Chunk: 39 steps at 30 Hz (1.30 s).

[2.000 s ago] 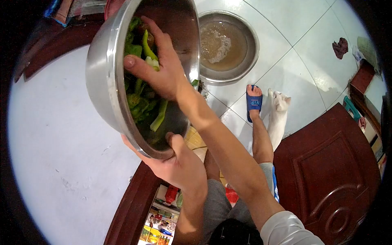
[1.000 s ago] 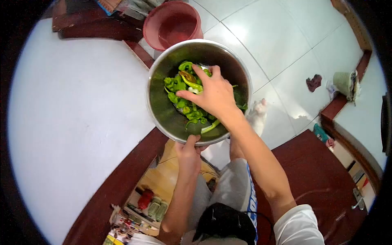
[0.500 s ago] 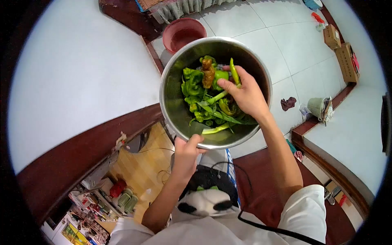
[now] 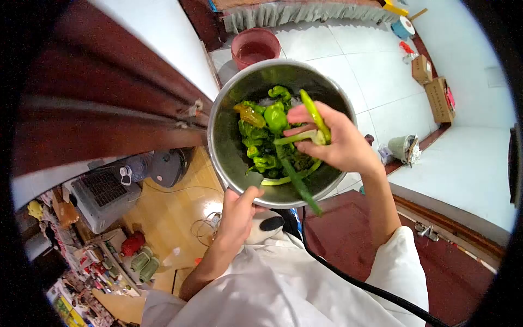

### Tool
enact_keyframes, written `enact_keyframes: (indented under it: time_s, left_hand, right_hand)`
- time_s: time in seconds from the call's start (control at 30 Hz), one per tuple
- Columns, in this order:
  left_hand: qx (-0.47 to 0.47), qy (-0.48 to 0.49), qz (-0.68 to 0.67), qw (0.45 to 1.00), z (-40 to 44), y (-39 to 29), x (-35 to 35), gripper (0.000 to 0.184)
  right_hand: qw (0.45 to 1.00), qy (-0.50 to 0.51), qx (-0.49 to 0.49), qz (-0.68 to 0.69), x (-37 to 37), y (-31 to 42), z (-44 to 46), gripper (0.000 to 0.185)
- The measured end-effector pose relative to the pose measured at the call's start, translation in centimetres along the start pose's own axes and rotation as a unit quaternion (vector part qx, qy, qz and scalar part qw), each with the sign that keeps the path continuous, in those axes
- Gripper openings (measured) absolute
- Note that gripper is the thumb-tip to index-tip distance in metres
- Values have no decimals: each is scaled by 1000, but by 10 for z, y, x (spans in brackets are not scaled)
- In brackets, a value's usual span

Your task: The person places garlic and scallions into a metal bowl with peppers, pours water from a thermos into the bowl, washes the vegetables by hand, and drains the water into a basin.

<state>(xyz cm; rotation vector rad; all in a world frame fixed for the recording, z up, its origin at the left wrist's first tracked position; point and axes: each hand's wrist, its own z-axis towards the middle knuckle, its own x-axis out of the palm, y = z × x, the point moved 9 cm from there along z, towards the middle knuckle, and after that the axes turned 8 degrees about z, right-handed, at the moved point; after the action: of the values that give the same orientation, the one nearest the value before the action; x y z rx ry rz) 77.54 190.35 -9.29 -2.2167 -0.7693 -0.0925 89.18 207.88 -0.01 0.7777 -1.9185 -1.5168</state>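
A deep stainless steel pot (image 4: pixel 222 147) is held in front of my body. My left hand (image 4: pixel 238 215) is closed on its near rim, thumb over the edge. Inside lie several green peppers (image 4: pixel 275 117), and a yellow-brown wrinkled one (image 4: pixel 250 115) sits on the left of the heap. My right hand (image 4: pixel 340 141) is over the pot's right side. Between its fingers is a slim light green chili pepper (image 4: pixel 315 115), along with a scallion (image 4: pixel 296 180) whose dark leaf hangs across the near rim. Part of the heap is hidden behind this hand.
A reddish plastic basin (image 4: pixel 255 46) stands on the tiled floor beyond the pot. Cardboard boxes (image 4: pixel 439 99) and a pale bin (image 4: pixel 402 147) line the right wall. On the left are a dark red door (image 4: pixel 109 103), a grey crate (image 4: pixel 101 193) and green slippers (image 4: pixel 143 264).
My right hand has risen from the heap with the chili pepper and scallion, and the scallion's leaf now hangs down. The peppers have shifted. The view has turned, showing more door and left-hand floor.
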Motion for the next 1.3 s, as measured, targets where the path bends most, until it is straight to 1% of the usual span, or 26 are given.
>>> enact_keyframes:
  time_s: [0.03,0.07,0.1,0.17,0.2,0.23,0.33,0.4,0.43,0.5,0.53,0.57,0.6,0.63,0.7,0.73,0.77,0.83,0.9,0.97,1.03,1.07,1.13,1.17,1.23,1.3]
  left_hand:
    - [11,3,-9,1000,-16,3,-14,28]
    - [10,-1,-29,1000,-28,10,-24,33]
    - [6,-10,-52,999,-45,17,-43,38]
    - [12,-22,-67,997,-85,25,-82,39]
    - [20,-43,-79,996,-103,26,-100,38]
    - [29,-66,-95,993,-119,28,-122,38]
    - [61,-121,-132,982,-147,37,-148,35]
    - [77,-160,-144,973,-177,40,-184,28]
    - [87,-180,-166,966,-189,44,-200,28]
    - [117,-206,-227,945,-208,49,-218,19]
    - [109,-231,-223,941,-205,41,-205,19]
    - [115,-248,-240,931,-209,37,-202,19]
    - [117,-273,-264,918,-216,33,-216,19]
    - [121,-297,-286,903,-220,33,-223,19]
    - [140,-321,-310,884,-228,39,-249,19]
    - [179,-321,-322,873,-228,33,-261,19]
    - [226,-318,-328,860,-235,38,-256,19]
    - [205,-367,-331,845,-235,42,-272,18]
    - [213,-387,-378,814,-232,37,-283,19]
    - [197,-406,-398,799,-229,25,-289,20]
    - [151,-426,-406,794,-225,19,-295,25]
    - [153,-432,-413,787,-224,18,-300,25]
    - [205,-443,-434,757,-226,17,-306,29]
    - [202,-450,-446,747,-227,19,-307,29]
    - [199,-471,-465,723,-231,23,-317,26]
    - [191,-485,-474,710,-238,26,-322,26]
  right_hand:
    - [999,11,3,-34,25,6,-7,47]
    - [990,30,-17,-136,45,19,-11,40]
    - [982,22,-47,-183,69,30,-13,28]
    - [951,13,2,-310,121,43,-17,18]
    - [955,20,-43,-293,147,44,-15,13]
    - [951,44,-52,-300,175,44,-12,13]
    - [975,56,16,-213,210,33,1,21]
    - [974,98,6,-205,269,42,8,22]
    - [976,109,2,-189,296,46,12,23]
    - [971,159,-6,-180,344,50,20,26]
    - [966,196,-7,-166,342,55,31,25]
    - [961,229,-5,-154,352,57,35,24]
    - [951,286,14,-119,377,52,46,31]
    - [943,310,17,-123,394,51,51,31]
    - [926,368,29,-78,440,48,58,42]
    - [917,389,35,-79,458,44,67,42]
    - [906,417,8,-74,464,43,58,46]
    - [882,467,-25,-60,494,39,64,54]
    - [862,500,-18,-75,514,41,74,58]
    - [836,542,-21,-84,531,48,83,61]
    - [824,559,-20,-88,545,50,95,63]
    - [826,549,-29,-121,552,45,104,62]
    - [835,523,-66,-161,562,34,119,60]
    - [826,536,-59,-165,571,31,117,60]
    - [826,492,-128,-243,586,34,123,58]
    - [816,499,-153,-248,604,33,124,59]
